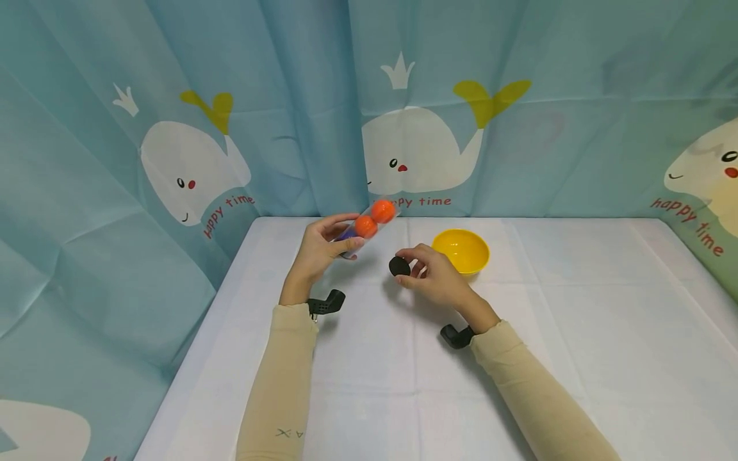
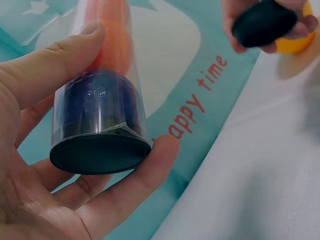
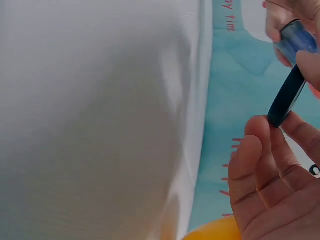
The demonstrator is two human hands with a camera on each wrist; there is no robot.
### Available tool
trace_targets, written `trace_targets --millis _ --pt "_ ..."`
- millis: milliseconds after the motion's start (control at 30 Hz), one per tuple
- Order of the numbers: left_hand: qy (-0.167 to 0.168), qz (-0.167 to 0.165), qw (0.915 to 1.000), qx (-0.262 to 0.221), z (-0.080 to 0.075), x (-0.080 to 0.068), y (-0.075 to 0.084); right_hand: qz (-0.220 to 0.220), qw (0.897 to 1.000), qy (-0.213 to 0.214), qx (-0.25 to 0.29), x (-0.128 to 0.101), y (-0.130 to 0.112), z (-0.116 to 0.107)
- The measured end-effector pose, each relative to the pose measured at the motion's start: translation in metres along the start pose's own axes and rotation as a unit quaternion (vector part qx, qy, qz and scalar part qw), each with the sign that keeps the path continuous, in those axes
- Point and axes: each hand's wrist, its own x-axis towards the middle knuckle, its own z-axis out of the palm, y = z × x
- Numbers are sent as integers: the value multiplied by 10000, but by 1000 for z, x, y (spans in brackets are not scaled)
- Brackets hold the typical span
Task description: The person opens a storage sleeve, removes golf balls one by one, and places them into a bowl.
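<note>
While gripping: tube (image 1: 364, 228), cap (image 1: 399, 266).

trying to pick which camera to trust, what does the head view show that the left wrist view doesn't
Only the head view shows the whole scene: both sleeved arms, the white table, the full yellow bowl, two orange balls in the clear tube, and the whale curtain.

Only the left wrist view shows the tube's black bottom cap and the blue ball sitting right above it, close up.

Both show the left hand gripping the tube and the right hand pinching a black lid.
</note>
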Motion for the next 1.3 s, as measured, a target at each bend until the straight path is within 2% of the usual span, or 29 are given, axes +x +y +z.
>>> trace_targets --millis 200,367,700,1300 --pt "-37 15 10000 -74 1 1 1 38 9995 -103 -282 -1 7 3" --pt "-69 -23 9999 -119 2 1 3 169 9991 -233 -313 -2 10 4" --pt "-73 -85 9999 -47 3 3 1 496 9910 -874 -884 -4 9 5" --pt "-8 -161 9999 -33 4 1 1 545 9835 -1186 -1254 -4 8 9"
